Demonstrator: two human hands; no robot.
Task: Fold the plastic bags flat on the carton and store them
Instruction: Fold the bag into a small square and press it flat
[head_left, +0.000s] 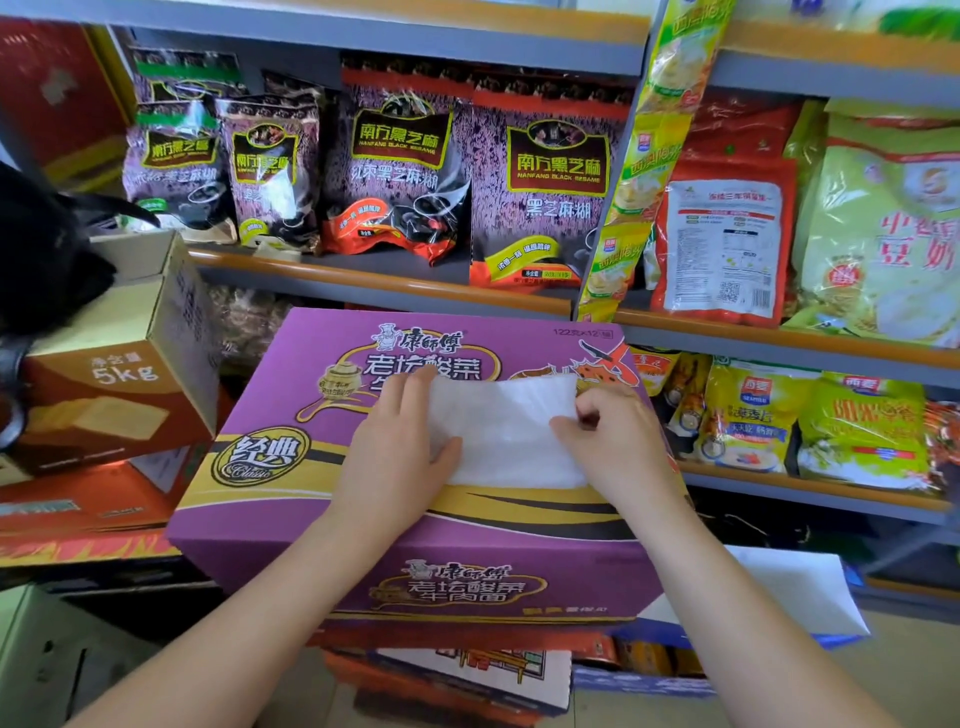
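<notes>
Left hand (400, 447) presses flat on a white bag (506, 434) atop a purple carton (291, 415); right hand (613, 441), at 3 o'clock, pinches its edge.

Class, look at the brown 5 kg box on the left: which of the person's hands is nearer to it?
Left. The left hand presses the white plastic bag on the side toward the brown 5 kg box; the right hand pinches the bag's far side.

Both bare forearms reached forward from the lower corners, converging toward the middle. Left hand (402, 447) lay palm down, fingers straight and together, thumb spread to the right. Right hand (610, 441) sat knuckles up, fingers curled under, thumb and forefinger pinched together.
</notes>
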